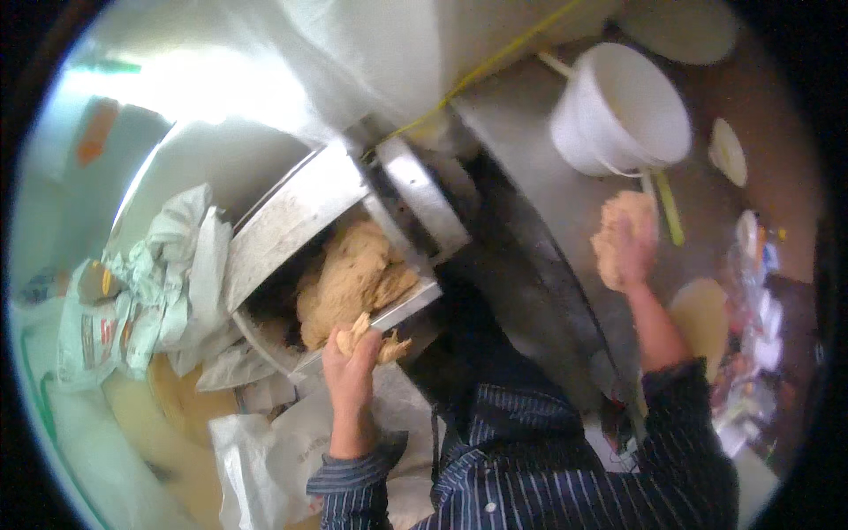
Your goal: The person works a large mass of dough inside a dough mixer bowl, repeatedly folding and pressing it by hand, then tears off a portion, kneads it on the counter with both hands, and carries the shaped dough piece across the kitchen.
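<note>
My left hand (354,364) grips a torn piece of brown dough (395,348) at the near rim of a metal bin, apparently a dough mixer's trough (298,248). A large mass of the same dough (354,271) lies inside the trough, just beyond those fingers. Off to the right, my right hand (635,255) has its fingers over a bigger lump of dough (608,242), above or on a grey worktop (553,192). Blur hides whether that lump touches the surface. The hand covers part of it.
A white bucket (576,126) stands on the worktop beyond my right hand, near a green-handled tool (669,209). A round pale disc (702,318) lies beside my right forearm. Crumpled white sacks (175,265) are left of the trough. A yellow cord (490,69) runs above it.
</note>
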`<action>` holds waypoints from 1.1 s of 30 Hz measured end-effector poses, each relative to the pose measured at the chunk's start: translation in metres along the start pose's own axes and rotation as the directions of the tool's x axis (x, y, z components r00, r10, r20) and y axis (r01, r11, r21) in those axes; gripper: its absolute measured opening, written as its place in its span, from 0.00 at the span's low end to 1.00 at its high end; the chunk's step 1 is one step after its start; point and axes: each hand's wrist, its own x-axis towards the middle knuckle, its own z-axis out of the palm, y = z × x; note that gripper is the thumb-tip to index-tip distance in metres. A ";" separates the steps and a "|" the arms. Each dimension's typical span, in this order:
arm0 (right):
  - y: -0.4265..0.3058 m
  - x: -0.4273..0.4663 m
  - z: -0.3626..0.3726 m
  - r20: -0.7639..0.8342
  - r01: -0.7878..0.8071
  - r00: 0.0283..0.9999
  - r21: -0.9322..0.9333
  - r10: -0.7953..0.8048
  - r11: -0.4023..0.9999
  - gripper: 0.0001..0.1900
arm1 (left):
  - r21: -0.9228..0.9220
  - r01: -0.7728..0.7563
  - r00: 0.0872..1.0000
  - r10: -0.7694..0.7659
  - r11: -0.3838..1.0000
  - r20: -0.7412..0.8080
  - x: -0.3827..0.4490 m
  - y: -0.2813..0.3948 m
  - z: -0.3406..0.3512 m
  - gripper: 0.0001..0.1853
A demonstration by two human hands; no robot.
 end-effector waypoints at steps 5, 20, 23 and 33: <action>0.000 0.007 0.006 -0.039 0.006 0.999 0.139 -0.001 0.990 0.32 | -0.323 0.175 0.796 0.059 0.930 0.602 -0.015 0.040 0.147 0.24; -0.004 0.044 -0.050 0.435 -0.379 0.898 0.697 0.062 0.609 0.37 | 0.544 -0.564 0.782 0.189 0.621 0.594 0.034 0.026 0.420 0.31; -0.013 0.040 -0.039 0.235 -0.045 0.971 0.327 -0.036 0.944 0.36 | 0.647 -0.404 0.839 -0.021 0.647 0.544 0.041 0.019 0.436 0.28; -0.006 0.064 -0.028 0.122 0.076 0.987 0.254 -0.109 0.964 0.30 | 0.575 -0.458 0.791 0.015 0.678 0.612 0.029 0.021 0.424 0.25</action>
